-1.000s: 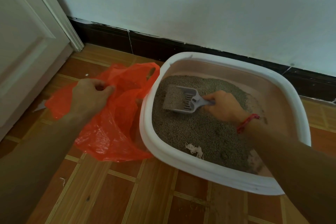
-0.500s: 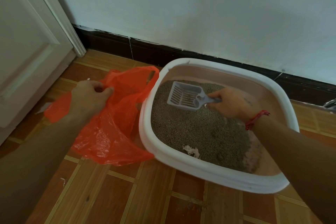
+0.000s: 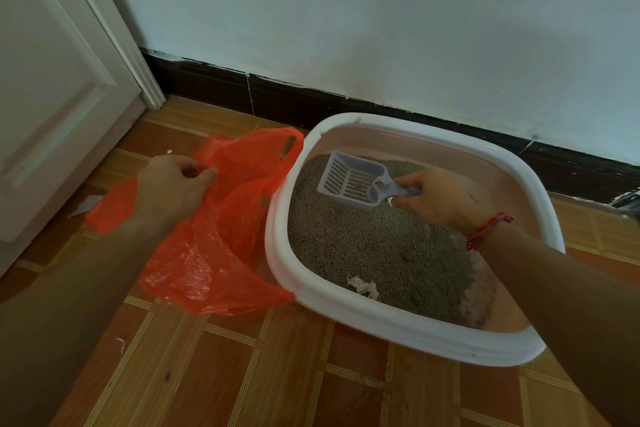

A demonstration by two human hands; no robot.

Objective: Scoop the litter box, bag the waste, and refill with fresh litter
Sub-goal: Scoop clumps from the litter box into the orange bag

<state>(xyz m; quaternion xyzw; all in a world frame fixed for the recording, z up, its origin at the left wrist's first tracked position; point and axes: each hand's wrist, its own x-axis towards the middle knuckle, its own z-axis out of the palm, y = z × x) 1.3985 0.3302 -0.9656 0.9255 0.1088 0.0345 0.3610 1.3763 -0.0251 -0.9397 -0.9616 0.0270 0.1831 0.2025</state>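
A slotted scoop (image 3: 353, 182) is held by its handle in the right hand (image 3: 438, 198) above the litter (image 3: 374, 250); the orange bag (image 3: 221, 225) is pinched by the left hand (image 3: 169, 189) beside the litter box (image 3: 391, 326).

The right hand (image 3: 440, 198) hides the scoop (image 3: 349, 180) handle's end.

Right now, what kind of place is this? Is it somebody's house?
Probably a corner inside a home with a cat: a litter box sits on a tiled floor, against a wall with a dark baseboard, beside a white door.
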